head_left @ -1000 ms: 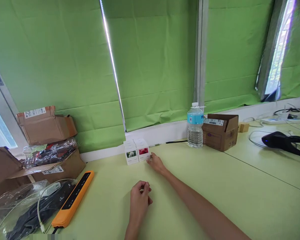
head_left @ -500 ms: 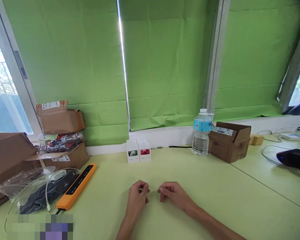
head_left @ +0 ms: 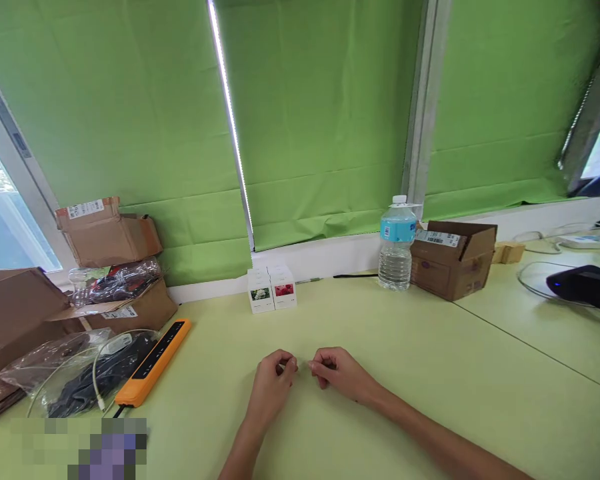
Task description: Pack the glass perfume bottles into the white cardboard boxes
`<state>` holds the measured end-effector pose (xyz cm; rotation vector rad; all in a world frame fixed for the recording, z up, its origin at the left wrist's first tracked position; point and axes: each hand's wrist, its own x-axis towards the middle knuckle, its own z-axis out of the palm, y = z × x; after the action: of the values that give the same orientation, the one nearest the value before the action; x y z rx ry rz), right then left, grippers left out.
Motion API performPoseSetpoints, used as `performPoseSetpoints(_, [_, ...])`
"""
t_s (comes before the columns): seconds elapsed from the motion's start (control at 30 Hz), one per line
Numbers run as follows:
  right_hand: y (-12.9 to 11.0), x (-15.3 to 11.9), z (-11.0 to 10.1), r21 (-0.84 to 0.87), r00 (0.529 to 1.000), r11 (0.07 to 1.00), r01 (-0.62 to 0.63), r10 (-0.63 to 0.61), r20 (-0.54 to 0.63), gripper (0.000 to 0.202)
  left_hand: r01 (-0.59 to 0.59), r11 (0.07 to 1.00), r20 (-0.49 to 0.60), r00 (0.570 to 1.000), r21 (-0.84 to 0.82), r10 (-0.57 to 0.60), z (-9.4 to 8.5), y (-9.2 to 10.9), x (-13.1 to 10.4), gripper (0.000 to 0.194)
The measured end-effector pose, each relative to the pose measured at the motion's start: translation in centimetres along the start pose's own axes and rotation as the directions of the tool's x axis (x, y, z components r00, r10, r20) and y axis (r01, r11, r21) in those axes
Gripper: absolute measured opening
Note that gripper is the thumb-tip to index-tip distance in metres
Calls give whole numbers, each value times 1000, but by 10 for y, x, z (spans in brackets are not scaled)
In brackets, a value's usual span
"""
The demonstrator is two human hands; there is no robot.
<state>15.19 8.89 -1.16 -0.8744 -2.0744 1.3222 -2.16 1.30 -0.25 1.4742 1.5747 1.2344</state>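
Observation:
My left hand point(head_left: 275, 380) rests on the pale green table with its fingers curled and the thumb against the index finger. Nothing shows in it. Close by on the right, my right hand point(head_left: 337, 368) is closed in the same way, its fingertips facing the left hand across a narrow gap. It holds nothing that I can see. Beyond both hands, small white boxes stand in two rows against the wall. The front left box point(head_left: 261, 298) bears a white flower picture, the front right box point(head_left: 285, 295) a red one.
A water bottle point(head_left: 396, 247) and an open cardboard box point(head_left: 450, 263) stand at the back right, near a black device point(head_left: 583, 285). On the left lie an orange power strip point(head_left: 153, 365), bagged dark items point(head_left: 97, 377) and stacked cartons point(head_left: 105, 237). A pixelated patch covers the lower left.
The view has tilted and shifted slightly, so the table things appear a little higher. Both hands keep their curled pose, a little closer together.

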Motion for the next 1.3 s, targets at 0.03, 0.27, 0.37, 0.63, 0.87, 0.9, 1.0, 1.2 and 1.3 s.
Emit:
performPoseSetpoints(0.03, [-1, -1, 0, -5, 1000, 1000, 2, -2, 1, 32, 1, 1000, -4, 1000, 10, -1, 0, 1, 0, 33])
performPoseSetpoints(0.27, [-2, -1, -2, -36, 1000, 999, 1, -1, -5, 32, -10, 997, -32, 999, 77, 12, 5, 7, -3, 32])
performPoseSetpoints(0.37, [1, 0, -2, -38, 1000, 999, 3, -3, -8, 31, -21, 996, -27, 999, 85, 24, 5, 7, -3, 32])
performPoseSetpoints(0.63, [1, 0, -2, -45, 1000, 999, 25, -25, -1, 30, -28, 996, -11, 1000, 90, 29, 5, 5, -4, 34])
performPoseSetpoints(0.87, [0, 0, -2, -49, 999, 998, 37, -37, 1, 30, -20, 996, -17, 1000, 92, 22, 6, 4, -3, 31])
performPoseSetpoints(0.9, [0, 0, -2, -53, 999, 998, 38, -38, 3, 30, -18, 996, -19, 1000, 93, 20, 6, 4, -3, 30])
performPoseSetpoints(1.0, [2, 0, -2, -73, 999, 997, 41, -40, 6, 29, -19, 996, -21, 1000, 91, 21, 6, 3, -3, 29])
performPoseSetpoints(1.2, [4, 2, -2, -90, 999, 995, 39, -38, 7, 29, -24, 996, -17, 1000, 90, 26, 6, 3, -4, 28])
performPoseSetpoints(1.3, [4, 2, -2, -94, 999, 995, 46, -46, 5, 29, -22, 995, -14, 1000, 95, 24, 6, 4, -4, 28])
